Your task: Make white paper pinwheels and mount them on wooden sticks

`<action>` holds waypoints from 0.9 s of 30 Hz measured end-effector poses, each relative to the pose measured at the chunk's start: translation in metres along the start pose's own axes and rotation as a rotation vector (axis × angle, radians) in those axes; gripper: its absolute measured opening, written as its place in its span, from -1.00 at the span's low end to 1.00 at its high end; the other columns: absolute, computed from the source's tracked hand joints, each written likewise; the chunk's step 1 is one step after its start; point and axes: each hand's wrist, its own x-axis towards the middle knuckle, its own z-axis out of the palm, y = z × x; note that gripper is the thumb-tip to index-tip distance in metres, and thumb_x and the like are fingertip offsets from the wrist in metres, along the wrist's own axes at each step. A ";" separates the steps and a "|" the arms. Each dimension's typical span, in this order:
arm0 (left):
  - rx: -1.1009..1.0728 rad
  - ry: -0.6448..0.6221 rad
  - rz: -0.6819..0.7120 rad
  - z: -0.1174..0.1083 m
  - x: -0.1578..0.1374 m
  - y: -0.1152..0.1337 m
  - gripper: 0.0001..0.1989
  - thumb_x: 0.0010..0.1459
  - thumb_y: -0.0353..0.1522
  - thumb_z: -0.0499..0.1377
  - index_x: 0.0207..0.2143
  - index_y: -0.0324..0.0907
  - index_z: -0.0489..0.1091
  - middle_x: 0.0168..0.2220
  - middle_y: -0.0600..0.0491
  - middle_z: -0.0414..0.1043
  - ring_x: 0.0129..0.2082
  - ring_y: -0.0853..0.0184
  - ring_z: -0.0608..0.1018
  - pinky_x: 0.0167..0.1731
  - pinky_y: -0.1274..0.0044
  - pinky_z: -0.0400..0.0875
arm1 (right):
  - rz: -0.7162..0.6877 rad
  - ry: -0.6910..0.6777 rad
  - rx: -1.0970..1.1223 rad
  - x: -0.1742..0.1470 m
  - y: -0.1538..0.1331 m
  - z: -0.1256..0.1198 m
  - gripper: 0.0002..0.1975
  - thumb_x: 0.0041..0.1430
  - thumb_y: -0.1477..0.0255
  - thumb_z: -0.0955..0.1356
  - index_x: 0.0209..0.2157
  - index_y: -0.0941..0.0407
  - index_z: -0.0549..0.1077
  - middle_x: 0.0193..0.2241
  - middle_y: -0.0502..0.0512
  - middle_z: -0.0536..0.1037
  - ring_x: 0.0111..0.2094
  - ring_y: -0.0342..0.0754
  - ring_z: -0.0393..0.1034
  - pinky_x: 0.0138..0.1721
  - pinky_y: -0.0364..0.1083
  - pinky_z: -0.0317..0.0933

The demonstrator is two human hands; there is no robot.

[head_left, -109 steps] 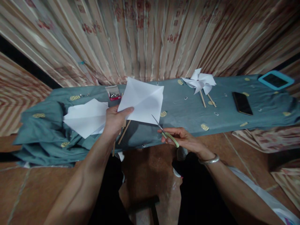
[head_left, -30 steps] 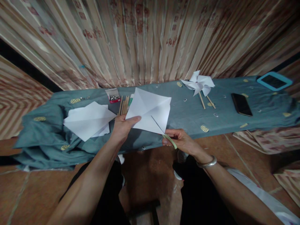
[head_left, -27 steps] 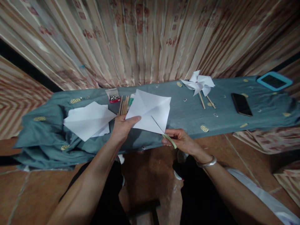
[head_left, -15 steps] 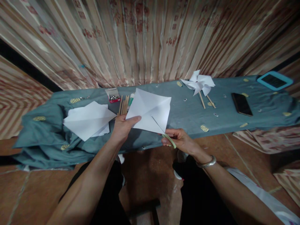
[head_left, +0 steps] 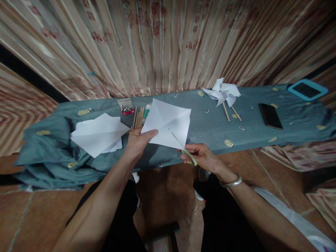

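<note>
A white square sheet of paper [head_left: 168, 117] with creases across it is pinched at its left corner by my left hand [head_left: 139, 140], thumb on top. My right hand [head_left: 198, 154] grips a pair of scissors [head_left: 189, 156] with light green handles. One blade shows on top of the paper, running from the near right corner toward the middle; the other blade is hidden beneath. Left of my left hand lies a stack of white paper sheets [head_left: 99, 134], the top one creased. Wooden sticks [head_left: 137, 118] lie just beyond my left hand.
On the green cloth-covered table [head_left: 204, 129], a small open box of metal pins [head_left: 127, 107] and a green-and-white tube [head_left: 146, 111] stand behind the sticks. Paper pinwheels [head_left: 222, 92] on sticks, a black phone [head_left: 270, 116] and a blue-framed tablet [head_left: 307, 90] lie rightward. A curtain [head_left: 162, 52] hangs behind.
Both hands, the paper and the scissors stay almost in place. The scissors' visible blade has shifted very slightly on the sheet.
</note>
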 end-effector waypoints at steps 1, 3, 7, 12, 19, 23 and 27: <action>0.000 -0.003 -0.002 0.000 0.000 0.000 -0.65 -0.36 -0.32 0.42 -0.42 -0.26 0.54 -0.44 0.01 0.55 -0.42 0.25 0.54 -0.34 0.46 0.46 | 0.005 -0.010 -0.006 0.000 0.000 0.000 -0.53 -0.20 0.13 0.55 -0.30 0.16 0.59 -0.55 -0.07 0.48 -0.55 -0.26 0.28 -0.51 -0.23 0.22; -0.004 -0.007 -0.003 0.001 -0.001 0.001 -0.64 -0.37 -0.32 0.42 -0.42 -0.26 0.53 -0.44 0.01 0.55 -0.41 0.24 0.55 -0.33 0.46 0.46 | 0.030 -0.052 -0.031 -0.001 0.000 -0.002 -0.53 -0.18 0.11 0.54 -0.30 0.17 0.57 -0.54 -0.05 0.50 -0.53 -0.24 0.32 -0.50 -0.23 0.22; -0.029 0.011 -0.033 -0.001 0.002 0.007 -0.60 -0.39 -0.33 0.43 -0.39 -0.28 0.54 -0.42 0.00 0.57 -0.42 0.26 0.56 -0.30 0.45 0.46 | 0.112 -0.142 -0.108 -0.005 -0.002 -0.012 -0.53 -0.14 0.16 0.53 -0.23 0.17 0.54 -0.47 -0.02 0.54 -0.48 -0.21 0.36 -0.46 -0.22 0.22; -0.064 0.085 -0.005 -0.011 0.008 0.016 -0.60 -0.43 -0.34 0.44 -0.42 -0.28 0.54 -0.45 0.00 0.57 -0.46 0.27 0.56 -0.31 0.44 0.47 | 0.174 -0.133 -0.140 -0.016 -0.012 -0.045 -0.54 -0.15 0.23 0.55 -0.20 0.15 0.55 -0.41 0.01 0.58 -0.42 -0.17 0.43 -0.38 -0.18 0.28; 0.122 -0.005 -0.057 -0.015 0.007 0.012 -0.64 -0.43 -0.30 0.44 -0.48 -0.27 0.55 -0.55 0.02 0.53 -0.59 0.32 0.49 -0.51 0.50 0.40 | -0.229 0.459 -0.173 -0.016 -0.029 -0.064 -0.48 -0.17 0.19 0.55 -0.15 0.10 0.52 -0.35 0.08 0.63 -0.38 -0.10 0.47 -0.33 -0.10 0.35; 0.281 -0.180 -0.119 -0.007 0.001 0.004 -0.69 -0.42 -0.27 0.43 -0.55 -0.25 0.55 -0.61 0.04 0.48 -0.65 0.36 0.42 -0.63 0.55 0.28 | -0.406 0.527 -0.355 -0.005 -0.030 -0.048 -0.38 -0.19 0.20 0.55 -0.05 0.08 0.47 -0.25 0.11 0.62 -0.27 -0.03 0.48 -0.23 -0.05 0.34; 0.416 -0.321 -0.153 -0.003 0.000 -0.002 -0.70 -0.38 -0.24 0.40 -0.53 -0.24 0.56 -0.64 0.07 0.45 -0.66 0.39 0.39 -0.65 0.57 0.19 | -0.383 0.505 -0.639 -0.001 -0.030 -0.040 -0.46 -0.10 0.24 0.52 -0.04 0.10 0.49 -0.31 0.08 0.62 -0.38 -0.10 0.41 -0.31 -0.11 0.27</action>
